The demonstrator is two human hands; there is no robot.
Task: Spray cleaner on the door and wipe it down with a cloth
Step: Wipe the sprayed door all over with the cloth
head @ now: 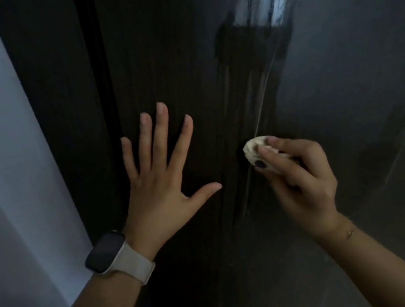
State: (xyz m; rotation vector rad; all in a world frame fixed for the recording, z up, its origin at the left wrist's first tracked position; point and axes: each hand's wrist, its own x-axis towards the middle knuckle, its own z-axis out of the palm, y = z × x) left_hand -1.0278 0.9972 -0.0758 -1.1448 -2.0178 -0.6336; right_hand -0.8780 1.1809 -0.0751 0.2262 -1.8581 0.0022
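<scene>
Balled cloth point(257, 150) in right hand point(299, 177), against dark door point(165, 52).

No readable text, labels, brands or numbers anywhere. The watch point(106, 251) face at lower left of the frame is dark and shows no writing.

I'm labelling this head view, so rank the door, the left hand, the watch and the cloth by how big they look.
1. Door
2. Left hand
3. Watch
4. Cloth, partly hidden in the right hand, so unsure.
</scene>
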